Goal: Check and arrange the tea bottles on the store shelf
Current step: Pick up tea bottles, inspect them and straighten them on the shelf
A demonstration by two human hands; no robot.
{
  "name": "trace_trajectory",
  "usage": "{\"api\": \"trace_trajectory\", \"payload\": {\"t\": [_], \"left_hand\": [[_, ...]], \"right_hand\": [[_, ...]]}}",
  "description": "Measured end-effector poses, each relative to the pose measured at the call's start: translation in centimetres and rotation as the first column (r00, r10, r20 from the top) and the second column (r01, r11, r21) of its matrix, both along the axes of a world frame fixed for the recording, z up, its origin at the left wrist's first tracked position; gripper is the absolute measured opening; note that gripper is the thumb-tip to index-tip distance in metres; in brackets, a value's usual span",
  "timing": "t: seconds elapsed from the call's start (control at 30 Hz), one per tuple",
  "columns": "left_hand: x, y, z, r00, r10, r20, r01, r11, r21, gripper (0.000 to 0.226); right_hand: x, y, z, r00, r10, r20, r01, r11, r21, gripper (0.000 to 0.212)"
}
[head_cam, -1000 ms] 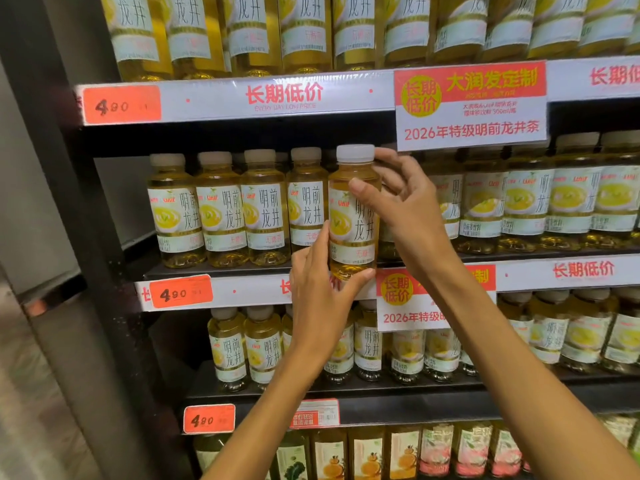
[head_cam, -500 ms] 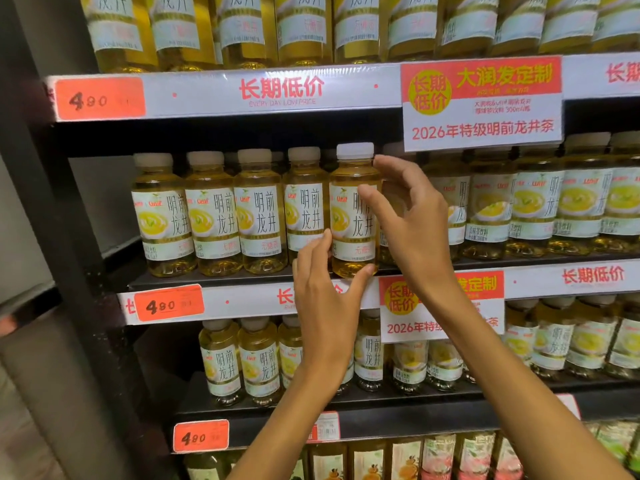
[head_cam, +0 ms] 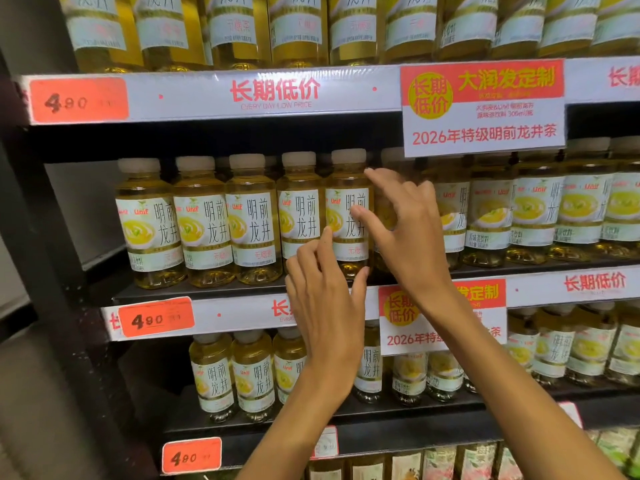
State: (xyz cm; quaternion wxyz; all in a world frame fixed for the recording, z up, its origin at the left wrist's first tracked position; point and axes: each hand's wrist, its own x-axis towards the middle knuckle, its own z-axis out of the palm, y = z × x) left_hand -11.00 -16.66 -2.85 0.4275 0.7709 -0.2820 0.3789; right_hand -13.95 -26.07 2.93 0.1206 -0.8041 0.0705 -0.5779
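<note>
Standing upright, label forward, fifth tea bottle point(head_cam: 348, 216) in the shelf point(head_cam: 207, 292) row; left hand point(head_cam: 323, 306) and right hand point(head_cam: 408, 230) fingers spread, touching it.

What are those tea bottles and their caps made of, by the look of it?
The tea bottle looks like clear glossy plastic: the yellow tea shows through. Its cap seems matte off-white plastic, opaque. The label could be paper or film.

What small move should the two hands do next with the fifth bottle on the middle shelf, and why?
Probably draw both hands away. The clear, white-capped bottle of yellow tea stands upright in line, label forward; the left hand and right hand have relaxed fingers, barely touching it.
</note>
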Motion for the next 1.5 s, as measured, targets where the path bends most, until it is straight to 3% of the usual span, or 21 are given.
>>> {"api": "trace_trajectory", "payload": {"t": [0.13, 0.2, 0.3, 0.4, 0.57, 0.73, 0.87, 1.1, 1.27, 1.4, 1.5], "left_hand": [[0.0, 0.0, -0.2, 1.000, -0.029, 0.002, 0.029, 1.000, -0.011, 0.063], [0.1, 0.1, -0.4, 0.998, -0.052, 0.024, 0.054, 0.997, -0.057, 0.061], [0.0, 0.1, -0.4, 0.991, -0.093, 0.097, 0.104, 0.988, -0.117, 0.056], [-0.4, -0.2, -0.2, 0.981, -0.137, 0.134, 0.153, 0.981, -0.115, 0.046], [-0.8, -0.8, -0.4, 0.972, -0.207, 0.110, 0.213, 0.976, -0.048, 0.040], [-1.0, -1.1, -0.6, 0.967, -0.243, 0.082, 0.246, 0.969, -0.027, 0.040], [-1.4, -1.1, -0.8, 0.946, -0.320, 0.057, 0.322, 0.945, -0.048, 0.043], [-2.2, -1.0, -1.1, 0.904, -0.425, -0.037, 0.417, 0.899, -0.130, 0.048], [-2.7, -0.4, -1.1, 0.864, -0.492, -0.105, 0.476, 0.867, -0.147, 0.056], [-3.3, 0.2, -1.3, 0.776, -0.605, -0.180, 0.582, 0.796, -0.167, 0.070], [-3.8, 0.8, -1.3, 0.632, -0.728, -0.266, 0.670, 0.685, -0.286, 0.071]], "right_hand": [[0.0, -0.1, 0.0, 1.000, 0.013, -0.021, -0.013, 1.000, 0.007, 0.049], [-0.3, -0.3, 0.0, 0.997, 0.042, 0.060, -0.043, 0.999, 0.015, 0.044], [-0.9, -1.3, 0.5, 0.963, -0.174, 0.207, 0.177, 0.984, 0.004, 0.030], [-0.9, -2.0, 0.8, 0.883, -0.426, 0.199, 0.449, 0.889, -0.089, 0.033], [-0.9, -2.5, 0.3, 0.837, -0.516, 0.180, 0.545, 0.814, -0.201, 0.039], [-1.5, -2.5, 0.4, 0.907, -0.371, 0.199, 0.396, 0.912, -0.104, 0.040], [-2.4, -2.1, -0.1, 0.959, -0.118, 0.257, 0.135, 0.990, -0.050, 0.042], [-2.5, -1.0, -1.0, 0.982, 0.008, 0.189, -0.025, 0.996, 0.084, 0.060], [-3.5, -0.3, -1.2, 0.953, 0.106, 0.284, -0.157, 0.974, 0.164, 0.055], [-5.1, 0.8, -1.6, 0.924, 0.201, 0.327, -0.270, 0.945, 0.184, 0.054], [-6.2, 1.6, -1.6, 0.899, 0.297, 0.321, -0.380, 0.893, 0.240, 0.052]]}}
